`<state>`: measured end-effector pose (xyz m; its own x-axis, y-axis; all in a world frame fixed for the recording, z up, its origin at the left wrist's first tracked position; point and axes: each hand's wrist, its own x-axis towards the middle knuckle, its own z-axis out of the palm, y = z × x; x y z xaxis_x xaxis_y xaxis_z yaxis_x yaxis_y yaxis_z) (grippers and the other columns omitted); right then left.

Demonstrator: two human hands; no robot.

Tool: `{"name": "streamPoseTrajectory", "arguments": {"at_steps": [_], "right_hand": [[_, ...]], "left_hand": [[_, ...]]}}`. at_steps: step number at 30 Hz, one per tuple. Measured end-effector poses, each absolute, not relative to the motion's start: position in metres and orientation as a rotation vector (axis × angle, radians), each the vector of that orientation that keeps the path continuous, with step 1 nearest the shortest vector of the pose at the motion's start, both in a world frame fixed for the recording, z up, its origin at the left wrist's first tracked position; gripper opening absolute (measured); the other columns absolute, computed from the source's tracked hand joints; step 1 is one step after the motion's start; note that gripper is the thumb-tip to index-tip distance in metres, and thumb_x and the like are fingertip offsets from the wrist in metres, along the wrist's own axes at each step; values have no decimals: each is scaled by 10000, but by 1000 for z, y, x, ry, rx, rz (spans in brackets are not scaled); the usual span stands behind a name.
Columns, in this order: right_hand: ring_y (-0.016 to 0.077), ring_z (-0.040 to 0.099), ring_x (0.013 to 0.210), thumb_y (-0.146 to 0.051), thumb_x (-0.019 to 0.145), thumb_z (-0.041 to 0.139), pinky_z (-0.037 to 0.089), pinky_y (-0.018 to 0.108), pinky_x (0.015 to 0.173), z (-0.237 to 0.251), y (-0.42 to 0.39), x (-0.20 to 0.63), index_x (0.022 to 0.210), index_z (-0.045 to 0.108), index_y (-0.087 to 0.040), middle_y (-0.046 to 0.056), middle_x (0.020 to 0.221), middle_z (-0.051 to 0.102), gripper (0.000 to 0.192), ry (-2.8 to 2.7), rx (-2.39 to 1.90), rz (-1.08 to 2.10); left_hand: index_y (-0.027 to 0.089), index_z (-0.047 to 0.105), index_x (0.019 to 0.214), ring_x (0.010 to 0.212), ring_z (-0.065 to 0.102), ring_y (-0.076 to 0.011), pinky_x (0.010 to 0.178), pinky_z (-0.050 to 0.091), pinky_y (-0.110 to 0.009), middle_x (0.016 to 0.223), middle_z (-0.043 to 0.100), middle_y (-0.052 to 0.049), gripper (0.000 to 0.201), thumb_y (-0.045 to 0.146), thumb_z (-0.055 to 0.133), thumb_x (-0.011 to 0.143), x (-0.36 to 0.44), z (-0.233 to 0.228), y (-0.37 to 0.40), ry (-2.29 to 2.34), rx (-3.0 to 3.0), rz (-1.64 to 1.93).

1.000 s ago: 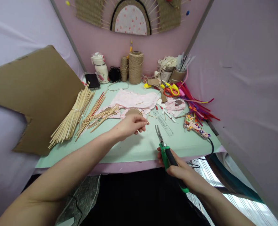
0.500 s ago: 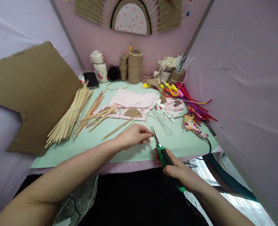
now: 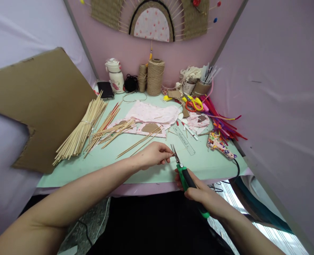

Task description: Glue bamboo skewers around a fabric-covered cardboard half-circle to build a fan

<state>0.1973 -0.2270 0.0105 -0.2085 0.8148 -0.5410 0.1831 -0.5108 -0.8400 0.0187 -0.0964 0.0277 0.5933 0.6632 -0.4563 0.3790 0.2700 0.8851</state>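
A large sheet of cardboard leans at the far left, and beside it a tied bundle of bamboo sticks lies on the green mat, with looser sticks and pink fabric spread further in. The left hand is closed in a pinch, thumb and fingertips gripping the end of a thin skewer that runs back across the mat toward the fabric. A second ago this hand was further up the table, over the loose sticks, with the cutters well apart from it; since then it has drawn the skewer toward the near edge and the blades have come up to meet its fingertips. Just to its right, the green-handled cutters point their slightly parted blades at the pinched skewer end, touching or all but touching it. The right hand is wrapped firmly round the handles. Judging from this, a trimming cut on the skewer tip is lined up. Further right lie a clear ruler, a patterned glue gun and a heap of pipe cleaners
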Motion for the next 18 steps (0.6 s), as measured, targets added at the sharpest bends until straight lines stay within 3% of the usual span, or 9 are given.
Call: {"name": "streamPoseTrajectory", "arguments": {"at_steps": [18], "right_hand": [[220, 500, 923, -280, 677, 556, 394, 365, 912, 9, -227, 196, 1197, 566, -237, 17, 961, 571, 522, -1236, -1631, 1738]], "left_hand": [[108, 673, 809, 484, 473, -51, 492, 357, -189, 632, 623, 14, 110, 182, 592, 822, 17, 20, -96, 979, 1376, 253]]}}
